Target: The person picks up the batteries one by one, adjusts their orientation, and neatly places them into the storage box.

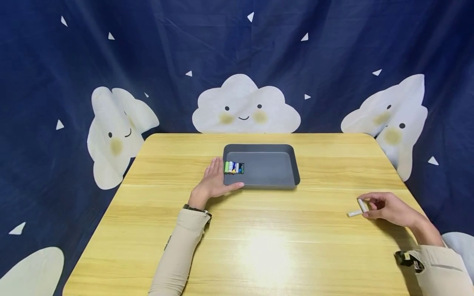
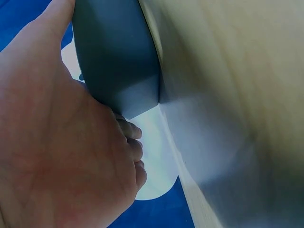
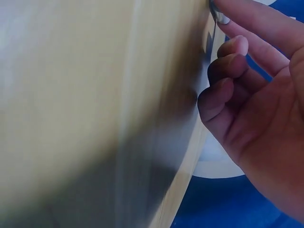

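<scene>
A dark grey tray [image 1: 264,170] lies on the table, with a row of several batteries [image 1: 234,167] side by side against its left wall. My left hand [image 1: 214,181] rests at the tray's front left corner, fingers straight along the left side and thumb along the front rim. In the left wrist view the palm [image 2: 61,137] is beside the tray's outer wall [image 2: 118,57]. Over at the right, my right hand [image 1: 392,209] pinches a white battery [image 1: 361,205] between thumb and index finger. Another white battery [image 1: 354,213] lies on the table just left of it.
The wooden table [image 1: 296,246] has rounded far corners. Behind it and at both sides hangs a dark blue curtain [image 1: 229,45] printed with white clouds and triangles. A bright glare lies on the front middle of the tabletop.
</scene>
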A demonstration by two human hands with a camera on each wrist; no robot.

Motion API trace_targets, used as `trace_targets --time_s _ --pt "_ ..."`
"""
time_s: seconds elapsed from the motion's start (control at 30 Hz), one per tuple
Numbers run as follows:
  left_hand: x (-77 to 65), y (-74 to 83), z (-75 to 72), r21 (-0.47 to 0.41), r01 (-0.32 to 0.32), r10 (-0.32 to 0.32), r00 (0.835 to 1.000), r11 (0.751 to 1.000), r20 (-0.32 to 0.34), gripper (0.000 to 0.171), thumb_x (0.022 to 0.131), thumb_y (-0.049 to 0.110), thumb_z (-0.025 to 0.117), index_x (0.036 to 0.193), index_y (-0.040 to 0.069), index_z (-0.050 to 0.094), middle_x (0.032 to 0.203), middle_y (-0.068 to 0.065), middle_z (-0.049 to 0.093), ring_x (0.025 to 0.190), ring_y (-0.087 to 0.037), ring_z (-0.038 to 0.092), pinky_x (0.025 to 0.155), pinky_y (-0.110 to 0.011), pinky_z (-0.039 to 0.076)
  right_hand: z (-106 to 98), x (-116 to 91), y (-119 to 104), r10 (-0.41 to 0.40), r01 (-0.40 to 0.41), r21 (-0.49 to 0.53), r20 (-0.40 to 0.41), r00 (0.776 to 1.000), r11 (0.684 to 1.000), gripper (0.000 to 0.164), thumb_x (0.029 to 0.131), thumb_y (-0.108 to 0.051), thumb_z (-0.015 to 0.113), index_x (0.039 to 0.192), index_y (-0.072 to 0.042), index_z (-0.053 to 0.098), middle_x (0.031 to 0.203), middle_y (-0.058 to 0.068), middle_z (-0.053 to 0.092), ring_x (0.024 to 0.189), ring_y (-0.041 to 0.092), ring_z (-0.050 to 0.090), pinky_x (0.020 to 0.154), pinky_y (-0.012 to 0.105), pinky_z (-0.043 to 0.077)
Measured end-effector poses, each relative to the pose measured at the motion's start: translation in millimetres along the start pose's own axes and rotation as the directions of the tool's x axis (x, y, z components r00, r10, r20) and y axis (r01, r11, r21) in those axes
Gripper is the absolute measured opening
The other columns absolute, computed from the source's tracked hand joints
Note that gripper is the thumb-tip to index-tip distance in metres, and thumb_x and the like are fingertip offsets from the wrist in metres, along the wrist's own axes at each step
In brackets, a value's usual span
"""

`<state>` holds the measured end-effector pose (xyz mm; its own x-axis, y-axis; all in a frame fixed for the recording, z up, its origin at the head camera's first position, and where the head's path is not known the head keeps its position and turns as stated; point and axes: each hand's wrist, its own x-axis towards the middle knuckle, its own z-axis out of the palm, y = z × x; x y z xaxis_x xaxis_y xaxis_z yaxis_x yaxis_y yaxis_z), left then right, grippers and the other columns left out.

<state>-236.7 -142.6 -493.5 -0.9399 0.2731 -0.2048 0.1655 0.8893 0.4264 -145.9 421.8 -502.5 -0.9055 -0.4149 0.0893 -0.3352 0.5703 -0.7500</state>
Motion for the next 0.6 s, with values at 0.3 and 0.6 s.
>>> trace_targets --time_s 0.3,0.6 --pt "-1.9 1.3 -2.4 -0.009 0.000 0.000 1.000 1.000 0.001 0.132 0.084 0.086 0.054 0.165 0.004 -0.010 0.175 -0.016 -0.014 0.163 -0.030 -0.013 0.134 -0.050 0.001 -9 0 -13 0.114 -0.122 -0.093 -0.084 0.990 0.988 0.037 0.085 -0.004 0.082 0.118 0.006 0.068 0.066 -0.008 0.043 0.052 0.009 0.038 0.046 0.028 0.032" --pt "-3.2 2.3 -3.3 0.005 0.003 -0.003 1.000 1.000 0.011 0.130 0.085 0.085 0.053 0.164 0.004 -0.012 0.174 -0.016 -0.015 0.163 -0.030 -0.013 0.134 -0.050 0.001 -7 16 -33 0.125 -0.139 -0.073 -0.170 0.978 0.988 0.038 0.089 -0.013 0.082 0.121 0.003 0.069 0.066 -0.013 0.034 0.052 0.010 0.029 0.046 0.029 0.028"
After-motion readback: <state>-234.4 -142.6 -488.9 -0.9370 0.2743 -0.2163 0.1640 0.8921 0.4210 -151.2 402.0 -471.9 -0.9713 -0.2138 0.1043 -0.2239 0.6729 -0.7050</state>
